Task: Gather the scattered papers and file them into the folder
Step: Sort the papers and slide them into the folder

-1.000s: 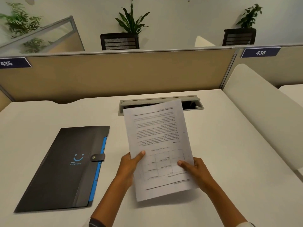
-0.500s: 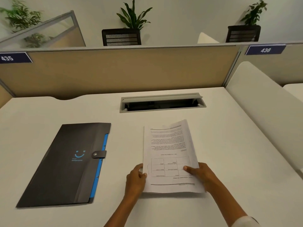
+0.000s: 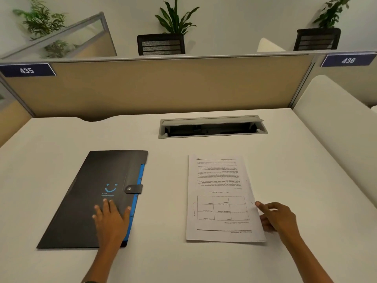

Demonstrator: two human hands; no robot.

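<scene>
Pressing my left hand [image 3: 111,218] flat on the folder [image 3: 92,198], I keep its fingers straight and spread across the dark cover, just below the blue smiley print and left of the snap tab [image 3: 133,189], which lies fastened over the blue edge. The folder lies closed and slanted on the desk [image 3: 204,262]. To the right of the folder, well apart from it, the papers [image 3: 221,199] lie flat in one stack, print upside down to me, with a table printed on the near half. My right hand [image 3: 278,218] sits at the stack's right edge, farther right of the folder; its fingers are loosely bent, the fingertips touching the paper's margin, gripping nothing. Behind the folder and to its right, the cable tray [image 3: 212,127] is sunk into the desk with its lid tipped up. Farther behind the folder rises the tan partition [image 3: 163,86], tagged 435 and 436, with potted plants [image 3: 173,21] beyond it. Only bare desk lies between folder and papers.
</scene>
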